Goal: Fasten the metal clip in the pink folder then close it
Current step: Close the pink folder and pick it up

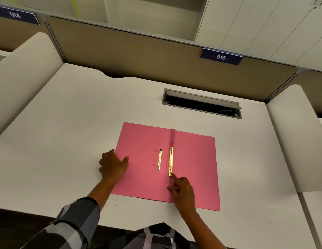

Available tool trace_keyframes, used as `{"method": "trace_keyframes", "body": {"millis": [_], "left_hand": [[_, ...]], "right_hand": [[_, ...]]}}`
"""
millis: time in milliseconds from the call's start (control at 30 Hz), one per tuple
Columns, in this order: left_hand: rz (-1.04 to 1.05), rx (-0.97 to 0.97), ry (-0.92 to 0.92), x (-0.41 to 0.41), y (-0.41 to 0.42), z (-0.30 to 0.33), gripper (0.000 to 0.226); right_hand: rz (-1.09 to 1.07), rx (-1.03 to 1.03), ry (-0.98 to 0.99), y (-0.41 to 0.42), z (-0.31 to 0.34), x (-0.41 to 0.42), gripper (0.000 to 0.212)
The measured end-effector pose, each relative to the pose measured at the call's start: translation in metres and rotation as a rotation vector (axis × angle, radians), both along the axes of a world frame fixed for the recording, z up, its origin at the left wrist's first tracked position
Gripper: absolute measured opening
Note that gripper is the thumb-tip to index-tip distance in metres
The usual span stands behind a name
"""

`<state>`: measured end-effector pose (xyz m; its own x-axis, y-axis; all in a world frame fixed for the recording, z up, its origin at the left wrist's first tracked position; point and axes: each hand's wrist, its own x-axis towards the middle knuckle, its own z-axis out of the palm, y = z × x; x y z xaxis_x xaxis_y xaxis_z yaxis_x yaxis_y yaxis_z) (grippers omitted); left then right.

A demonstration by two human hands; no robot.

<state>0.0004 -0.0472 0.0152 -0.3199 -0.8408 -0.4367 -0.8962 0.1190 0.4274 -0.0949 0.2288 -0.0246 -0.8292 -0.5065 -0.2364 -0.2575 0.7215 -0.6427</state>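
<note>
pink folder (192,164) lies open flat on the desk (66,123). left hand (112,165) rests open on its left edge, right hand (182,191) points one finger at the gold clip (171,161) by the spine.

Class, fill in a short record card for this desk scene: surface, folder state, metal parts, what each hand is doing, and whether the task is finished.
surface: white desk
folder: pink folder, open flat
metal parts: clip bar by the spine; thinner strip on the left flap
left hand: resting on the folder's left edge
right hand: index fingertip at the bar's near end
task: folder not yet closed
</note>
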Motion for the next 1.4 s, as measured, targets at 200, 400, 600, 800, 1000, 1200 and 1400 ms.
{"method": "trace_keyframes", "body": {"millis": [200, 400, 600, 800, 1000, 1200, 1400], "left_hand": [[0.061, 0.063, 0.009, -0.006, -0.008, 0.001, 0.073], [0.144, 0.13, 0.048, -0.01, -0.016, 0.001, 0.064], [0.157, 0.142, 0.062, -0.01, -0.018, 0.003, 0.061], [0.157, 0.168, 0.094, -0.008, -0.026, 0.006, 0.064], [0.205, 0.196, 0.17, -0.005, -0.033, 0.013, 0.062], [0.276, 0.242, 0.444, -0.004, -0.032, 0.028, 0.045], [0.242, 0.359, 0.581, 0.007, -0.026, 0.056, 0.031]], "right_hand": [[0.02, 0.033, 0.002, -0.001, 0.001, -0.001, 0.056], [0.033, 0.058, 0.0, -0.002, 0.002, -0.001, 0.057], [0.057, 0.087, 0.007, -0.002, 0.002, -0.002, 0.058], [0.065, 0.099, 0.01, -0.003, 0.005, -0.003, 0.056], [0.055, 0.093, 0.005, -0.003, 0.006, -0.002, 0.056], [0.058, 0.087, 0.003, -0.002, 0.008, -0.001, 0.056], [0.053, 0.038, -0.025, 0.001, 0.011, -0.004, 0.056]]}}
